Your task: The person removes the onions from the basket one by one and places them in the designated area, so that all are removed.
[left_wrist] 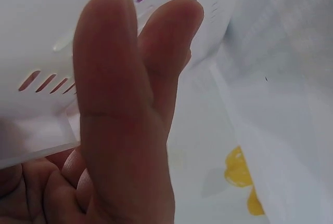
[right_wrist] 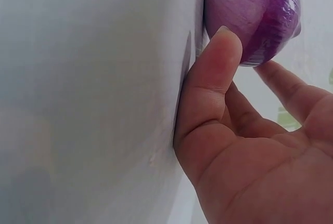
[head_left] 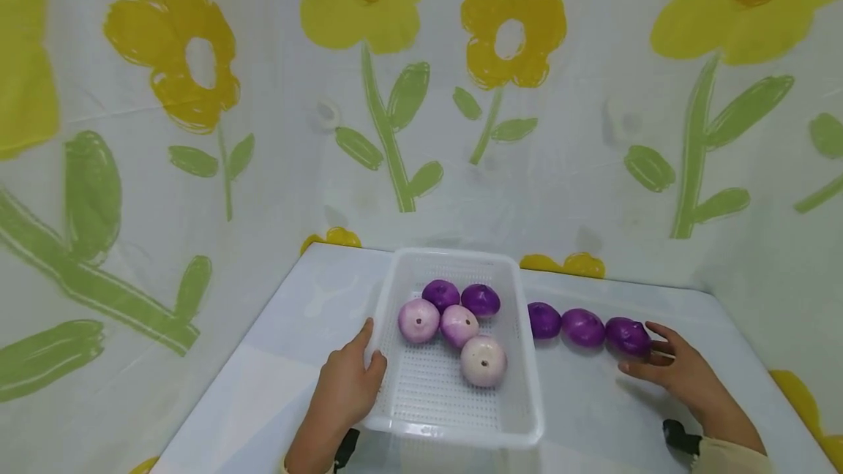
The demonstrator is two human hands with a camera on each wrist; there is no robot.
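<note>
A white plastic basket (head_left: 454, 415) holds several onions, among them a pale onion (head_left: 484, 361) and dark purple ones at its back. My left hand (head_left: 345, 382) grips the basket's left side; in the left wrist view the thumb lies along the slotted wall (left_wrist: 31, 42) and other fingers curl beneath its lower edge. To the right, three purple onions stand in a row on the table. My right hand (head_left: 681, 371) is at the rightmost onion (head_left: 628, 336), thumb and fingers spread around its near side, fingertips right at its skin in the right wrist view.
The other two onions of the row, a middle onion (head_left: 583, 328) and a left onion (head_left: 544, 320), sit beside the basket's right wall. A white table (head_left: 263, 379) lies under everything. Behind and beside it hangs a cloth (head_left: 276, 167) printed with yellow flowers.
</note>
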